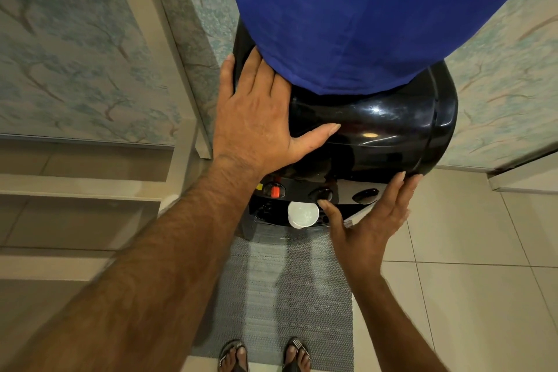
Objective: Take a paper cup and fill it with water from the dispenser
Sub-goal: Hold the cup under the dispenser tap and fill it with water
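A black water dispenser (380, 133) stands in front of me, its bottle under a blue cloth cover (347, 15). A white paper cup (303, 214) sits in the drip tray under the taps, with water visible inside. My left hand (259, 112) lies flat, fingers spread, on the dispenser's top left. My right hand (371, 214) is open at the front right; its thumb tip presses the middle tap button (321, 194), and its fingers touch the dispenser's lower edge. Neither hand holds the cup.
A red tap button (275, 191) is at the left and another dark button (366, 195) at the right. A grey mat (271, 287) lies under my sandalled feet. Steps (75, 190) rise on the left; patterned walls flank the dispenser.
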Motion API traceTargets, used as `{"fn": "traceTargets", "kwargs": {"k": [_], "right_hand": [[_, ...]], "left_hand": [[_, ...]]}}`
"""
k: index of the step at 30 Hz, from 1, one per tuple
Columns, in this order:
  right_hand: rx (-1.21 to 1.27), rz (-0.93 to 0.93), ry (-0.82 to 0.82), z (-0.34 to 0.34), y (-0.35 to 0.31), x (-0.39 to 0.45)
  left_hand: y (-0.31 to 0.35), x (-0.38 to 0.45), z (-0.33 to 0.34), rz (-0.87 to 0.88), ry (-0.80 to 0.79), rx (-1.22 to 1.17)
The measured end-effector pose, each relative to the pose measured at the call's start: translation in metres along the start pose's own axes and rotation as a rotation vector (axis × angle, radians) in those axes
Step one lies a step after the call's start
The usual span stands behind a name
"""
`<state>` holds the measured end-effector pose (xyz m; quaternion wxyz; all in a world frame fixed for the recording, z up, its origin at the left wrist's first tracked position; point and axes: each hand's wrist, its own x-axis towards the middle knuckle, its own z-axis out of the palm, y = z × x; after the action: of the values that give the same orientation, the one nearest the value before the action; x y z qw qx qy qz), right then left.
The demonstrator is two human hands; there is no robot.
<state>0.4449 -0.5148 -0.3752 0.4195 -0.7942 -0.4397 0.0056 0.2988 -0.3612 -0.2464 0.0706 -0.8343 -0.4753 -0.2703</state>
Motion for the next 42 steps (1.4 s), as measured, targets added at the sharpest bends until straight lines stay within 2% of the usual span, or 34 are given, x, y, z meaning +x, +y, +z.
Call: {"fn": "traceTargets", "kwargs": {"k": [6,11,15,19,26,34,42], "right_hand": [[0.173,0.135,0.028,0.006,0.020,-0.042],[0.332,0.413,-0.147,0.040,0.031,-0.072],[0.302,0.529,-0.281,0.074,0.043,-0.070],[0.299,0.616,-0.308,0.099,0.059,-0.061],[0.326,0.559,-0.310,0.118,0.069,-0.051],[0.445,0.641,-0.316,0.122,0.066,-0.050],[0.575,0.630,-0.284,0.096,0.059,-0.057]], "left_hand": [[-0.001,0.000,0.001,0.001,-0.006,0.000],[-0.001,0.000,0.000,0.002,-0.002,-0.012],[-0.001,0.000,0.002,0.003,-0.004,0.003],[-0.002,0.000,0.004,0.002,0.013,-0.005],[-0.002,0.000,0.006,-0.001,0.031,-0.009],[-0.001,-0.001,0.006,-0.001,0.030,-0.014],[-0.002,-0.001,0.003,0.005,-0.009,-0.028]]}}
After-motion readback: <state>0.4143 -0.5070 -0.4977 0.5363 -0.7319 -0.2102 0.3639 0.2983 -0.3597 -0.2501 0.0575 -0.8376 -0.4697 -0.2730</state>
